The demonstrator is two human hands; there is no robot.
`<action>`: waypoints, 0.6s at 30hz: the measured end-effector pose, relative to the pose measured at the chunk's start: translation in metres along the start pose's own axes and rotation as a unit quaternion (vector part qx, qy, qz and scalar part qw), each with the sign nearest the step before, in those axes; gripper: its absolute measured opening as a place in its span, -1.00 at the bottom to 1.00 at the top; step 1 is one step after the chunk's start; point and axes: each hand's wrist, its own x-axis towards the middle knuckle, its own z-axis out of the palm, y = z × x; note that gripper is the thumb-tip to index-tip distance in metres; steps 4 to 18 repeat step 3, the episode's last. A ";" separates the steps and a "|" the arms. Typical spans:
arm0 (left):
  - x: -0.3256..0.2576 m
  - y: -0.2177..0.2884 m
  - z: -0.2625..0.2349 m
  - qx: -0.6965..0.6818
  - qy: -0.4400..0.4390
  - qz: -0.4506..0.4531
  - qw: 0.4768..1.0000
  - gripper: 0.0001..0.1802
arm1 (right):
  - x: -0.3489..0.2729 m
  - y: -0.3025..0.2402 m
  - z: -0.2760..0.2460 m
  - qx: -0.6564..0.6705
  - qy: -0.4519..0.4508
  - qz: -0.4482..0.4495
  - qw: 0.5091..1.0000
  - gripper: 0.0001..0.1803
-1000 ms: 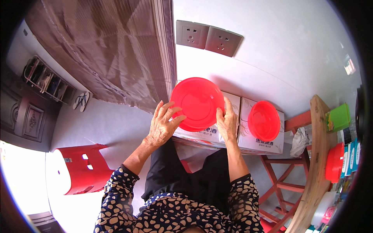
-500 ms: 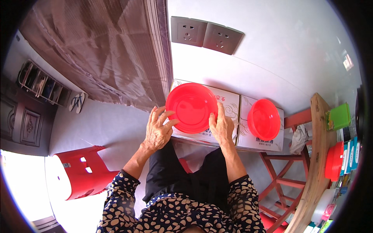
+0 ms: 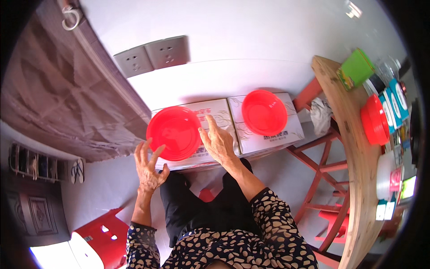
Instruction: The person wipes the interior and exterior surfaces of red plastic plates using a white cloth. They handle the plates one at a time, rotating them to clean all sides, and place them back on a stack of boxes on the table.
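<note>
A round red plastic basin (image 3: 174, 134) rests on the left of two white cardboard boxes (image 3: 215, 110). My left hand (image 3: 150, 170) is at its near left rim, fingers spread and curved, with the fingertips overlapping the edge; whether they touch it I cannot tell. Beside the basin's right rim, my right hand (image 3: 218, 141) is open, fingers stretched out, holding nothing. A second red basin (image 3: 264, 113) sits on the right-hand box, to the right of my right hand. Both basins stand with their open tops up, and no contents show inside.
To the right runs a wooden table (image 3: 354, 179) with a stack of red basins (image 3: 374, 120), a green box (image 3: 357, 68) and blue-and-white packs (image 3: 394, 105). A white cloth (image 3: 320, 115) hangs by its red frame. Left are a brown curtain (image 3: 58, 85) and a red stool (image 3: 103, 240).
The view has turned to the right. My right hand has come away from the left basin's rim, and my left hand has drawn back toward its near left edge.
</note>
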 end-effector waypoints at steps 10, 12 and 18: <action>0.002 0.009 -0.001 0.014 0.044 -0.001 0.999 -0.42 | -0.011 0.038 -0.032 0.093 0.134 -0.069 0.984 -0.48; 0.002 0.009 -0.001 0.014 0.044 -0.001 0.999 -0.42 | -0.011 0.038 -0.032 0.093 0.134 -0.069 0.984 -0.48; 0.002 0.009 -0.001 0.014 0.044 -0.001 0.999 -0.42 | -0.011 0.038 -0.032 0.093 0.134 -0.069 0.984 -0.48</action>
